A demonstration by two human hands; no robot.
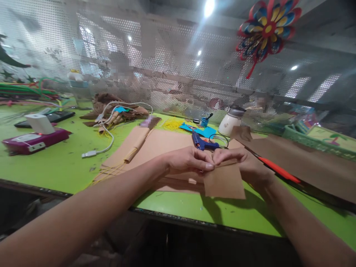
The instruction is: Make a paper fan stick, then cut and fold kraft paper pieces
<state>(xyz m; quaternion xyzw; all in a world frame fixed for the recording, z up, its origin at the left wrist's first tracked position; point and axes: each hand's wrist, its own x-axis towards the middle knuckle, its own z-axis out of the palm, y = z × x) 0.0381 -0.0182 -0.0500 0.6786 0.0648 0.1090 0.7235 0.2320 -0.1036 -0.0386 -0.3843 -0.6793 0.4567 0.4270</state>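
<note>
Over the table (58, 167), brown paper (224, 182) pinched by left hand (187, 160) and right hand (247, 163), some fingers hidden.

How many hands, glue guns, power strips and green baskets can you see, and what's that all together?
Hands: 2, the left hand and the right hand, both on a piece of brown paper
Glue guns: 1, a blue glue gun
Power strips: 1, a purple power strip
Green baskets: 1, the green basket
Total: 5

The head camera looks forward-down over the table (80, 170).
</note>
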